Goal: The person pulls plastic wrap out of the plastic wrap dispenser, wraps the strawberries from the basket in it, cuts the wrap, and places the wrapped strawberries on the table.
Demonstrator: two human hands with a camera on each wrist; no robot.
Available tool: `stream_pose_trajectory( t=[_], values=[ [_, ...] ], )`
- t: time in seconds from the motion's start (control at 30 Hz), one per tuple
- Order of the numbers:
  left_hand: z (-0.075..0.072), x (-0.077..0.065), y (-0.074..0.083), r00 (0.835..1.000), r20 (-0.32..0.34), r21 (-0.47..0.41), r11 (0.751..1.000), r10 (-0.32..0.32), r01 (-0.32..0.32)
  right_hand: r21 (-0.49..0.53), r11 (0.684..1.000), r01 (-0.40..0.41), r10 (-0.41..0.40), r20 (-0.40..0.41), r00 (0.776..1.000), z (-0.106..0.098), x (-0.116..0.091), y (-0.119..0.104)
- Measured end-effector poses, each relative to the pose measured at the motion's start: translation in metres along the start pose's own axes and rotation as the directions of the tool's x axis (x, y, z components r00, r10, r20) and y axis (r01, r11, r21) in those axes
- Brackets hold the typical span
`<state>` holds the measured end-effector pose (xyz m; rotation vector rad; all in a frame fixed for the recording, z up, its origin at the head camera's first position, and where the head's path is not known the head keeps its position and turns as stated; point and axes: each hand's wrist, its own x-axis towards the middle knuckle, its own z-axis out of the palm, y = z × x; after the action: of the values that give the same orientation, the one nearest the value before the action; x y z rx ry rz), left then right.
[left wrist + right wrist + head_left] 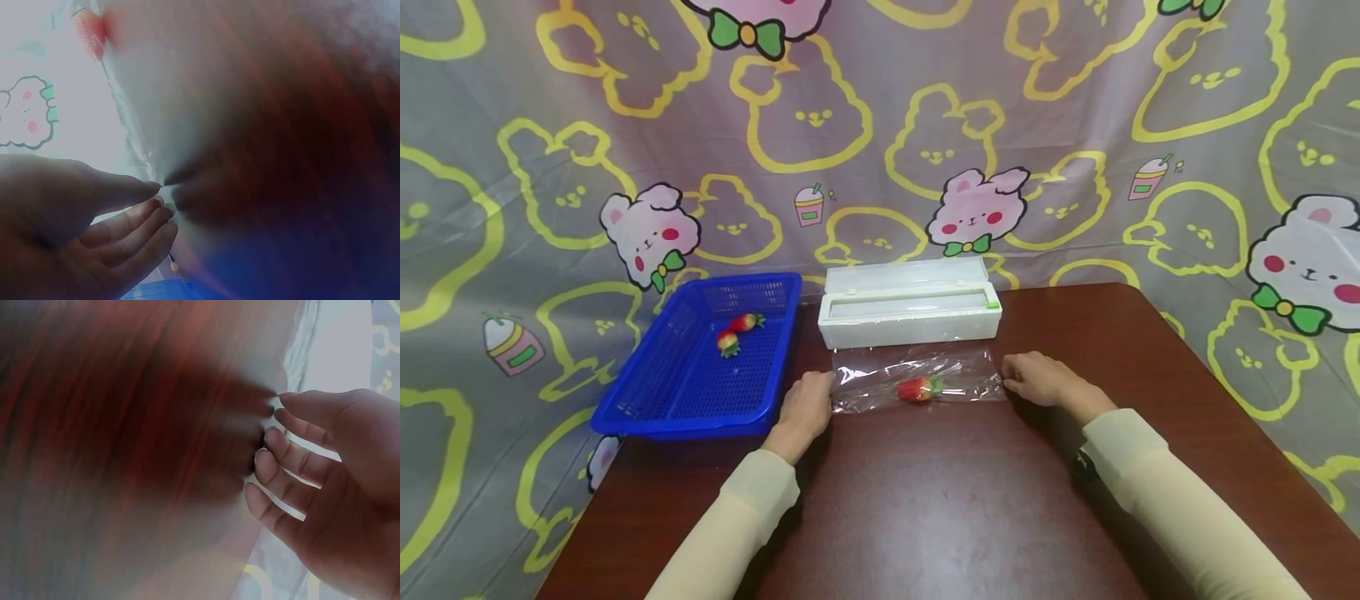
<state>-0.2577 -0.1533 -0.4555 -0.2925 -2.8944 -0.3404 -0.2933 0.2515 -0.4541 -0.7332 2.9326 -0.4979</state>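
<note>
At the left end of the clear, crinkled plastic film [857, 383], an edge is pinched between the left hand's [807, 405] thumb and fingertips; the right end looks pinched by the right hand's [1039, 379] thumb and index finger, its other fingers spread. Between the hands, at the film's middle, one red, green-leaved strawberry [916, 388] is seen — over or under can't be told. Just beyond: white rectangular box [913, 332], lid tipped back. Farther left, two more red strawberries [727, 343] are held in the blue plastic mesh basket [688, 423]. Judged step: film positioned around strawberry, wrap not closed — even tension called for next, both ends brought over together.
</note>
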Motion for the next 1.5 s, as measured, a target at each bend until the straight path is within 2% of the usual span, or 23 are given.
stream_pose_trajectory(
  t=[0.17,0.3,0.47,0.67,0.83,0.97,1.2,1.5],
  values=[
    [-0.010,-0.002,0.012,0.998,-0.050,-0.009,1.000,0.029,-0.029,-0.012,1.000,-0.001,0.001,-0.018,1.000,-0.007,-0.003,-0.003],
    [-0.019,-0.002,0.030,0.991,-0.071,-0.052,0.992,0.109,-0.113,0.035,0.998,0.056,-0.054,-0.059,0.997,-0.012,0.000,-0.020],
    [-0.017,-0.001,0.051,0.975,0.004,-0.107,0.970,0.221,-0.220,0.123,0.974,0.189,-0.184,-0.051,0.982,-0.008,0.012,-0.045],
    [-0.004,0.008,0.062,0.953,0.107,-0.138,0.953,0.284,-0.269,0.177,0.942,0.284,-0.285,-0.023,0.958,0.010,0.030,-0.052],
    [0.008,0.015,0.061,0.938,0.190,-0.194,0.948,0.288,-0.252,0.186,0.944,0.272,-0.277,0.001,0.961,0.022,0.038,-0.046],
    [0.012,0.016,0.056,0.936,0.215,-0.221,0.947,0.280,-0.233,0.186,0.947,0.262,-0.269,0.009,0.963,0.024,0.041,-0.043],
    [0.011,0.014,0.045,0.944,0.192,-0.255,0.942,0.269,-0.217,0.174,0.956,0.235,-0.237,-0.012,0.971,0.023,0.041,-0.041],
    [0.008,0.011,0.027,0.960,0.203,-0.209,0.966,0.194,-0.151,0.159,0.977,0.140,-0.139,-0.017,0.990,0.019,0.030,-0.027]
  ],
)
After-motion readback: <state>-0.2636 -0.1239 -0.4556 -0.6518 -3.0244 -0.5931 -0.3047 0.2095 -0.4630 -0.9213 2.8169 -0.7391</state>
